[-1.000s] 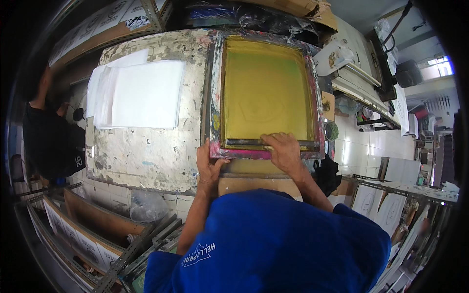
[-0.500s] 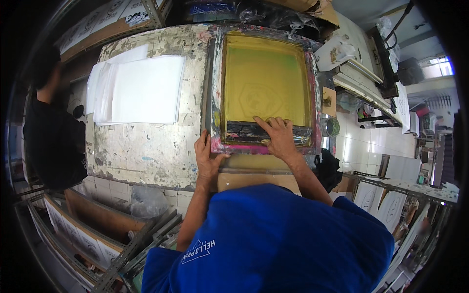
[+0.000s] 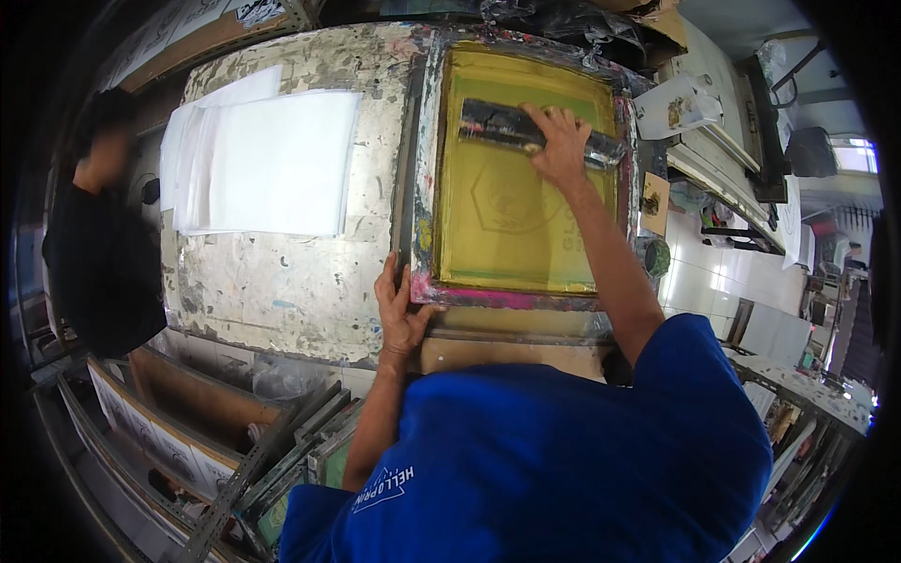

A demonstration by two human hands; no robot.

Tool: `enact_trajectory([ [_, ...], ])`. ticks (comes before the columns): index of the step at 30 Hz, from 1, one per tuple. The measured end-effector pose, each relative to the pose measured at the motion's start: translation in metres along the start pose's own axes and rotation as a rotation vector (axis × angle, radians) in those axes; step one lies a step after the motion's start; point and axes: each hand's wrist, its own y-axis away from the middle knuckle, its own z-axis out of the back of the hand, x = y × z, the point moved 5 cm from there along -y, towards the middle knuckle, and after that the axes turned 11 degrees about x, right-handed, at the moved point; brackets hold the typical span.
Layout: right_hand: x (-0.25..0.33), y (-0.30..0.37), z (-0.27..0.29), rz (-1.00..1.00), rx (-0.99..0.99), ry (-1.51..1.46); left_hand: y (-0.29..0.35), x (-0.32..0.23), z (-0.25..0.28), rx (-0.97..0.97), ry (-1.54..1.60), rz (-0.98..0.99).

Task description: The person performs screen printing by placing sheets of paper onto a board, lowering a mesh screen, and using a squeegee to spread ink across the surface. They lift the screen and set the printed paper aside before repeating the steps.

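Note:
A screen-printing frame (image 3: 424, 202) lies on the work table, its rim smeared with pink and dark ink. Across its yellow mesh (image 3: 507, 253) a faint hexagonal emblem shows. My right hand (image 3: 561, 148) grips a black squeegee (image 3: 497, 125) near the far end of the mesh, slightly tilted, its right end toward me. At the frame's near left corner rests my left hand (image 3: 402, 305), fingers apart along the side and thumb on the near edge; it holds no tool.
White paper sheets (image 3: 277, 164) lie stacked on the paint-flecked table (image 3: 272, 281) at left. Beyond the left edge stands a person in black (image 3: 103, 253). A plastic container (image 3: 678, 105) sits right of the frame. Shelving with boards (image 3: 178, 403) is at lower left.
My right hand has pushed the squeegee from the near end of the mesh to the far end. My left hand stays at the frame's corner.

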Motion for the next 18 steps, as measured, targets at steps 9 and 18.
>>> enact_trajectory([
  [9, -0.033, -0.048, 0.014, 0.054, 0.042, -0.09, -0.001, -0.002, 0.002, -0.033, -0.011, -0.045],
  [18, -0.012, -0.032, 0.02, 0.112, -0.004, -0.071, 0.003, 0.001, 0.002, -0.021, -0.038, -0.059],
])
